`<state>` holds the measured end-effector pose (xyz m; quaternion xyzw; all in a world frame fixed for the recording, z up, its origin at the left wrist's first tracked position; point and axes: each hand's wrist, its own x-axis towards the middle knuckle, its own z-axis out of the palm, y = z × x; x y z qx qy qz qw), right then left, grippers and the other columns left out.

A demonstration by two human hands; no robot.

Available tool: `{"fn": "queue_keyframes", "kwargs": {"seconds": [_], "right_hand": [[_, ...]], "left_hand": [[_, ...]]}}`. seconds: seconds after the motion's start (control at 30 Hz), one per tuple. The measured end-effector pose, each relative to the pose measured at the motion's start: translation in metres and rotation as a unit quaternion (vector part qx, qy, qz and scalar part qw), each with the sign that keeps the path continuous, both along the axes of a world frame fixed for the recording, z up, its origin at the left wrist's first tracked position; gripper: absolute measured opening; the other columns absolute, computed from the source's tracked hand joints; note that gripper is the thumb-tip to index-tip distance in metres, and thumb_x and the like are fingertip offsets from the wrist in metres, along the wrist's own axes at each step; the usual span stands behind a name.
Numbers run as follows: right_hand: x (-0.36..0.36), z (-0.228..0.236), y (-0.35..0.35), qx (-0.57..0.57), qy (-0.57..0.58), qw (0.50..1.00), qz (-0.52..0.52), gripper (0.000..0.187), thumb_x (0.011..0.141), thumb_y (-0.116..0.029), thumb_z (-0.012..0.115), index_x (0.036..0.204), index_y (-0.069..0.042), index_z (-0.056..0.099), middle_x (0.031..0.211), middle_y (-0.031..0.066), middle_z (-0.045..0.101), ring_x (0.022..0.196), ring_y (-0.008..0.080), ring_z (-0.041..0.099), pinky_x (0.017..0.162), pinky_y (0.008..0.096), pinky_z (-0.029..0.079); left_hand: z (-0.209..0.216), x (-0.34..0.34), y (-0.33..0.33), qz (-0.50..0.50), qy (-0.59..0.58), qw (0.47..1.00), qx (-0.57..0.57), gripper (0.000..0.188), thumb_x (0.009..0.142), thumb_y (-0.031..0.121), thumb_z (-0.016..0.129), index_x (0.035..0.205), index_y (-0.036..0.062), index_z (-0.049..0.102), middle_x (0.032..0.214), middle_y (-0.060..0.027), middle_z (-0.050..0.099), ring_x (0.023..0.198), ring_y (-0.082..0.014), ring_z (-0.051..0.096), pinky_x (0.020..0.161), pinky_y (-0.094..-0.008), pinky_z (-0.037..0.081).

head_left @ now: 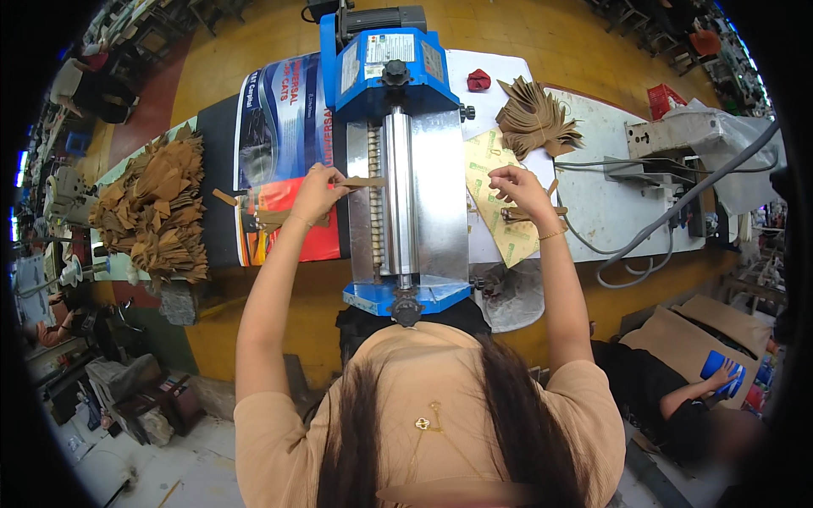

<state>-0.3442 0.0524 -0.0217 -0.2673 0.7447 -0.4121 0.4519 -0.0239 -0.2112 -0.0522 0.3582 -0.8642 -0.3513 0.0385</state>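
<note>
In front of me stands a blue roller machine [421,100] with a long shiny metal roller [398,190]. My left hand [318,193] is closed in a pinch on a narrow brown strip [364,182], whose far end reaches the roller's left side. To the right of the machine, my right hand [518,188] hovers with its fingers loosely bent and apart, and nothing shows between them. Under that wrist lie a few small brown strips [529,215], on a patterned yellowish sheet [500,173]. More brown strips [284,220] lie beneath my left wrist, partly hidden by it.
A big heap of brown pieces [157,207] covers the table's left end. On the right are a fanned brown bundle [538,118], a small red object [478,80] and a grey cable [669,212]. Another person's hand [722,374] touches a blue object at lower right.
</note>
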Motion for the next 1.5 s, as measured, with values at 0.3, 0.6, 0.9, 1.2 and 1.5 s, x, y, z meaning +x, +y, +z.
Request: {"fn": "queue_keyframes", "kwargs": {"seconds": [0.3, 0.6, 0.9, 1.2, 1.5], "right_hand": [[0.014, 0.028, -0.017, -0.033, 0.063, 0.997, 0.029, 0.025, 0.087, -0.019, 0.064, 0.103, 0.000, 0.065, 0.086, 0.0039, 0.067, 0.070, 0.0105, 0.061, 0.065, 0.0239, 0.049], [0.065, 0.077, -0.069, -0.110, 0.142, 0.973, 0.143, 0.024, 0.087, -0.020, 0.063, 0.105, -0.003, 0.065, 0.089, 0.0056, 0.067, 0.070, 0.0106, 0.060, 0.066, 0.0249, 0.048], [0.062, 0.065, -0.031, -0.054, 0.118, 0.988, 0.085, 0.023, 0.089, -0.015, 0.063, 0.105, 0.001, 0.063, 0.090, 0.0029, 0.066, 0.076, 0.0094, 0.060, 0.070, 0.0234, 0.049], [0.059, 0.059, 0.026, 0.007, 0.084, 0.996, -0.032, 0.026, 0.091, -0.015, 0.060, 0.110, 0.003, 0.060, 0.091, 0.0037, 0.066, 0.078, 0.0098, 0.060, 0.074, 0.0237, 0.049], [0.031, 0.039, 0.073, 0.034, 0.163, 0.984, -0.061, 0.024, 0.090, -0.015, 0.061, 0.106, 0.003, 0.062, 0.089, 0.0054, 0.066, 0.075, 0.0111, 0.060, 0.069, 0.0249, 0.050]], "left_hand": [[0.080, 0.052, -0.024, 0.057, -0.014, 0.996, 0.066, 0.036, 0.067, 0.021, 0.080, 0.070, 0.0015, 0.051, 0.067, -0.0063, 0.055, 0.065, -0.0152, 0.055, 0.059, -0.0312, 0.042], [0.127, 0.087, -0.025, 0.114, -0.033, 0.934, 0.336, 0.018, 0.086, 0.013, 0.065, 0.088, -0.0021, 0.057, 0.057, -0.0012, 0.052, 0.044, -0.0074, 0.048, 0.040, -0.0208, 0.033], [0.090, 0.064, -0.026, -0.104, -0.202, 0.921, 0.315, 0.032, 0.092, 0.010, 0.051, 0.122, 0.0019, 0.057, 0.065, -0.0028, 0.057, 0.051, -0.0087, 0.049, 0.046, -0.0243, 0.040], [-0.006, 0.087, -0.090, -0.052, -0.309, 0.896, 0.314, 0.024, 0.086, 0.004, 0.050, 0.111, 0.0025, 0.051, 0.065, -0.0070, 0.060, 0.047, -0.0131, 0.054, 0.043, -0.0290, 0.040], [-0.061, 0.139, -0.131, 0.069, -0.263, 0.920, 0.284, 0.004, 0.081, 0.002, 0.054, 0.077, 0.0002, 0.055, 0.055, -0.0086, 0.059, 0.041, -0.0159, 0.057, 0.037, -0.0278, 0.041]]}}
